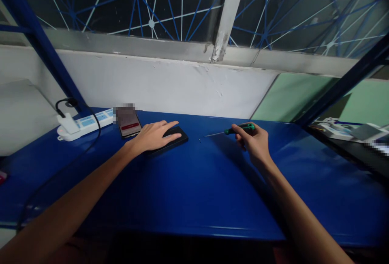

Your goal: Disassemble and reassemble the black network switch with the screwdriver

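My left hand (156,135) lies over a flat black rectangular object (179,137) on the blue table, its thumb and fingers spread across the top. What kind of object it is, I cannot make out. My right hand (253,138) is closed around the green and black handle of a screwdriver (231,130). The metal shaft points left, with its tip close to the tabletop. Just left of that tip are tiny bits that look like small screws (199,140). Behind my left wrist, a phone (128,122) with a lit screen leans at a tilt.
A white power strip (88,125) with a plugged-in charger (68,124) stands at the back left. Its black cable (82,152) runs forward over the blue table (188,191). Blue metal posts rise at both sides. A green board (291,95) leans at the back right, near papers (343,134).
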Tool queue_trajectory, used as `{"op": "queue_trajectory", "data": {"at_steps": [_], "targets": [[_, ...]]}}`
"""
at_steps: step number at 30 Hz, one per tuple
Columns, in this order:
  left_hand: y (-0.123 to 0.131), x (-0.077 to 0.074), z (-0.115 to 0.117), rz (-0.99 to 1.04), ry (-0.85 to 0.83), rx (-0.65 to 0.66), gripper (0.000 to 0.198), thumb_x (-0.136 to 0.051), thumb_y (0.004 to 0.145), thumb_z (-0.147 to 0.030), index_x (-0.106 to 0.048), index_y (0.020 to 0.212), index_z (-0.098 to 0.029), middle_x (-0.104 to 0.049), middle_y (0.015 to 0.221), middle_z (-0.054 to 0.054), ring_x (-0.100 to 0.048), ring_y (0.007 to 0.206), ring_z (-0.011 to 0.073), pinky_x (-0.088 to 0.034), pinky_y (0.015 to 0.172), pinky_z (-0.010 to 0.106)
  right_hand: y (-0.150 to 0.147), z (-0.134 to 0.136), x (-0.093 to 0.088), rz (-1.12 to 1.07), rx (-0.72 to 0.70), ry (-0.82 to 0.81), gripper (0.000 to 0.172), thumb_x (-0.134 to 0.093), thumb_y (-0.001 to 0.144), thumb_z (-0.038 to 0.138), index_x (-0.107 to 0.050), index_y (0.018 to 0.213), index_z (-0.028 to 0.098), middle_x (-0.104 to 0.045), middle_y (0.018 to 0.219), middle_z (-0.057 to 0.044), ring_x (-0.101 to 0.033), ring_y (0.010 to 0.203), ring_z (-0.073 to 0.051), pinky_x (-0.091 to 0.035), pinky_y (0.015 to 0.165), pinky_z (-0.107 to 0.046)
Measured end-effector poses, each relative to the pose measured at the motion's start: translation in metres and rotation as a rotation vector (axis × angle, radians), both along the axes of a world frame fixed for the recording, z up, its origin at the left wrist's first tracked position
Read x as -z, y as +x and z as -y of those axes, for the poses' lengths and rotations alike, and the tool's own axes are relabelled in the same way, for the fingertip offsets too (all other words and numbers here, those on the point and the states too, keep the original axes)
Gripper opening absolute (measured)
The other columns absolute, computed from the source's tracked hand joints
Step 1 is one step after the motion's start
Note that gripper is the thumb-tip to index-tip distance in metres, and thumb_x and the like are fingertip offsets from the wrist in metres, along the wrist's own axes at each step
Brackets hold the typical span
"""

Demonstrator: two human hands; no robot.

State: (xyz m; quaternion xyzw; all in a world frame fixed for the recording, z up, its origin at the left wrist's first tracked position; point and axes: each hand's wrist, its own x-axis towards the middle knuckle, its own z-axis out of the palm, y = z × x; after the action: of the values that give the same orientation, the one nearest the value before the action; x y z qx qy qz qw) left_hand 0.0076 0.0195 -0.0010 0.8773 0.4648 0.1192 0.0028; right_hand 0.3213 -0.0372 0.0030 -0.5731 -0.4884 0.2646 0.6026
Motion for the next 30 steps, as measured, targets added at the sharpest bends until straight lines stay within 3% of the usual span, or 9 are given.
{"op": "queue_trajectory", "data": {"at_steps": [3,7,11,16,20,23,26,30], "targets": [[-0.008,-0.004,-0.006,-0.015,-0.017,-0.022,0.064,-0.029,0.094,-0.067,-0.037,0.146,-0.032,-0.064,0.117,0.010,-0.064,0.093,0.0272,-0.047,0.069,0.033,0.000,0.000,0.000,-0.002,-0.013,0.003,0.034,-0.078,0.069,0.044,-0.056,0.071,0.018,-0.053,0.051,0.003,-0.042,0.037,-0.008,-0.027,0.033,-0.024],[-0.023,-0.015,-0.013,-0.026,-0.136,0.042,0.087,-0.057,0.074,-0.076,-0.033,0.147,-0.037,-0.068,0.105,0.005,-0.065,0.078,0.0221,-0.040,0.056,0.026,0.000,-0.001,0.002,0.035,-0.035,-0.016,0.033,-0.077,0.071,0.044,-0.057,0.073,0.018,-0.053,0.050,0.003,-0.043,0.037,-0.008,-0.029,0.033,-0.024],[-0.024,-0.023,-0.010,-0.043,-0.206,0.070,0.101,-0.064,0.066,-0.076,-0.025,0.150,-0.038,-0.065,0.110,0.006,-0.064,0.081,0.0236,-0.038,0.055,0.026,0.000,-0.001,0.004,0.053,-0.060,-0.011,0.033,-0.077,0.071,0.044,-0.056,0.072,0.018,-0.052,0.049,0.003,-0.043,0.038,-0.008,-0.030,0.035,-0.024],[-0.013,-0.019,-0.004,-0.070,-0.231,0.085,0.101,-0.061,0.068,-0.076,-0.019,0.152,-0.037,-0.063,0.116,0.008,-0.063,0.091,0.0275,-0.042,0.066,0.030,-0.001,-0.002,0.005,0.063,-0.058,-0.010,0.035,-0.078,0.069,0.046,-0.057,0.072,0.018,-0.053,0.048,0.004,-0.043,0.037,-0.008,-0.030,0.034,-0.023],[0.001,-0.011,0.005,-0.073,-0.146,-0.016,0.097,-0.052,0.078,-0.074,-0.009,0.155,-0.033,-0.062,0.121,0.013,-0.061,0.103,0.0350,-0.045,0.077,0.038,-0.001,-0.001,0.005,0.071,-0.064,-0.010,0.035,-0.078,0.069,0.046,-0.057,0.072,0.018,-0.054,0.049,0.004,-0.043,0.036,-0.008,-0.030,0.034,-0.022],[0.007,-0.008,0.011,-0.041,-0.093,-0.086,0.077,-0.033,0.092,-0.065,-0.006,0.155,-0.030,-0.060,0.123,0.016,-0.063,0.099,0.0345,-0.046,0.075,0.040,-0.001,-0.001,0.003,0.059,-0.055,-0.006,0.033,-0.078,0.069,0.044,-0.058,0.073,0.018,-0.053,0.049,0.004,-0.043,0.036,-0.008,-0.030,0.034,-0.023],[0.004,-0.009,0.010,-0.041,-0.050,-0.082,0.058,-0.028,0.099,-0.045,-0.014,0.154,-0.034,-0.052,0.135,0.015,-0.063,0.100,0.0324,-0.047,0.076,0.041,-0.001,0.000,0.001,0.017,-0.046,0.006,0.033,-0.079,0.069,0.043,-0.058,0.073,0.017,-0.053,0.048,0.003,-0.043,0.036,-0.008,-0.029,0.033,-0.023],[-0.007,-0.011,0.003,-0.124,-0.103,-0.010,0.065,-0.037,0.088,-0.015,-0.031,0.149,-0.039,-0.031,0.153,0.012,-0.066,0.084,0.0232,-0.049,0.063,0.032,0.000,0.000,0.001,-0.002,-0.054,0.013,0.033,-0.079,0.068,0.042,-0.058,0.073,0.017,-0.053,0.048,0.003,-0.042,0.035,-0.007,-0.028,0.032,-0.023]]}}
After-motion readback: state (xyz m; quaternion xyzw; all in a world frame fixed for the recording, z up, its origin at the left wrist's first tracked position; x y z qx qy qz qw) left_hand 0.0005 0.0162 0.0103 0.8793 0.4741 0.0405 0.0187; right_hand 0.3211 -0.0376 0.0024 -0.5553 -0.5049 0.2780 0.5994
